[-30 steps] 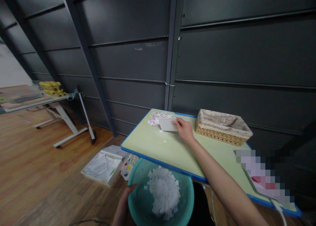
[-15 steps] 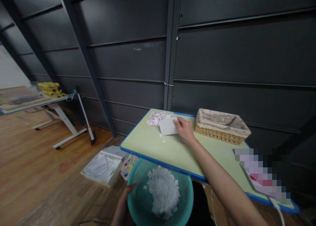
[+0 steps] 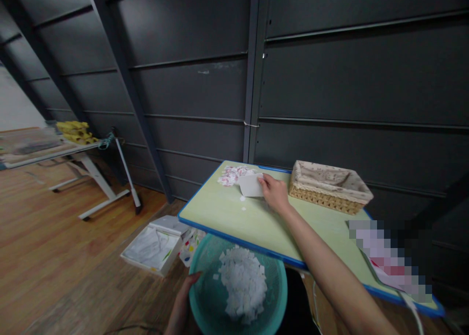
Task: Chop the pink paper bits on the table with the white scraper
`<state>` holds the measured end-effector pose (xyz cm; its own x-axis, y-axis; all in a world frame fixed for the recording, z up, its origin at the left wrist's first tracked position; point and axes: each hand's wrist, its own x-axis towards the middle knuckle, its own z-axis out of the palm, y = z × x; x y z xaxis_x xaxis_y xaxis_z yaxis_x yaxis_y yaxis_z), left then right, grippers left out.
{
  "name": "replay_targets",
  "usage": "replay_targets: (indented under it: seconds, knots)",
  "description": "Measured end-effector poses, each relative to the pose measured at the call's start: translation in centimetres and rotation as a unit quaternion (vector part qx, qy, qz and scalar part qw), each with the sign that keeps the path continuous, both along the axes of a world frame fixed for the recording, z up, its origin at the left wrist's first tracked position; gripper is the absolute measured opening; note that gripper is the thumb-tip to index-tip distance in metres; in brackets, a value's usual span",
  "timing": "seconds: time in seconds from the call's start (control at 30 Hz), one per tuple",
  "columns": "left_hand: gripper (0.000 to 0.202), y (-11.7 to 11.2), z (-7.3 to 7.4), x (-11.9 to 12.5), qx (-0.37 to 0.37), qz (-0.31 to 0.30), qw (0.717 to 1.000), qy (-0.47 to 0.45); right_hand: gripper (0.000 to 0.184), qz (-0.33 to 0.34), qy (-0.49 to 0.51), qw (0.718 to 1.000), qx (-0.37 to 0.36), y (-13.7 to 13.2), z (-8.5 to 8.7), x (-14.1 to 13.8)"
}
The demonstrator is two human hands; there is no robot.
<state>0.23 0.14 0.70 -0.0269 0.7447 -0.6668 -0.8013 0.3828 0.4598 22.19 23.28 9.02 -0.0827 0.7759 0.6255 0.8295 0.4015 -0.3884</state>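
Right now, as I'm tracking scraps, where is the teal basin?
Bottom centre of the head view, the teal basin sits under the green table's near edge, left hand on its rim.

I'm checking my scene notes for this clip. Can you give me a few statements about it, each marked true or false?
1. The right hand holds a white card on the green table. True.
2. The teal basin stands on the table. False: it is below the table's near edge, with the left hand on its rim.
3. The basin holds white paper scraps. True.
4. The wicker basket stands left of the card. False: it stands to the right of the right hand.
5. A scrap pile lies at the table's far corner, beside the card. True.
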Motion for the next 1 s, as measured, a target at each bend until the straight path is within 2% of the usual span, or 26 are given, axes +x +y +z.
replay_targets:
  seconds: [0.13, 0.27, 0.43, 0.6, 0.77, 1.0]
  knots:
    - [0.065, -0.13, -0.53, -0.10, 0.013, -0.013, 1.000, 0.001, 0.038, -0.007, -0.051, 0.999, 0.016, -0.51, 0.39, 0.13]
    - [0.065, -0.11, -0.27, 0.06, 0.023, -0.010, 0.999, 0.023, 0.041, -0.004, -0.077, 0.997, 0.022, -0.89, 0.73, 0.15]
    - [0.071, 0.01, 0.33, 0.13, 0.004, 0.002, 1.000, 0.010, 0.040, -0.003, -0.034, 0.998, 0.047, -0.83, 0.79, 0.39]
    - [0.072, -0.15, 0.18, 0.16, -0.004, -0.004, 1.000, 0.015, 0.039, 0.003, -0.012, 0.999, 0.046, -0.83, 0.77, 0.31]
    - [0.059, -0.25, -0.21, 0.02, -0.003, 0.005, 1.000, -0.009, 0.039, 0.015, 0.003, 0.999, 0.029, -0.89, 0.99, 0.23]
    - [0.056, -0.34, -0.31, -0.15, 0.027, -0.011, 0.999, 0.044, 0.036, 0.002, 0.009, 0.999, 0.035, -0.68, 0.96, 0.54]
